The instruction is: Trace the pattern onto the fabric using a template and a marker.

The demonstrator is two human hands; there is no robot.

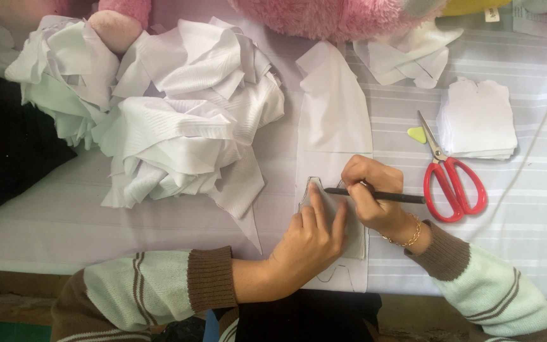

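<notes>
Close beside pencil point(375, 196), scissors point(454, 183), table edge beyond.

Probably a home sewing workspace: white fabric scraps point(178, 120) heaped left of red scissors point(452, 180), pink plush toy point(337, 16) above.

One head-worn camera is looking almost straight down — close over the table point(527, 253) — taking in both forearms entering from the bottom edge, while the near table edge is running along the frame's lower part.
</notes>
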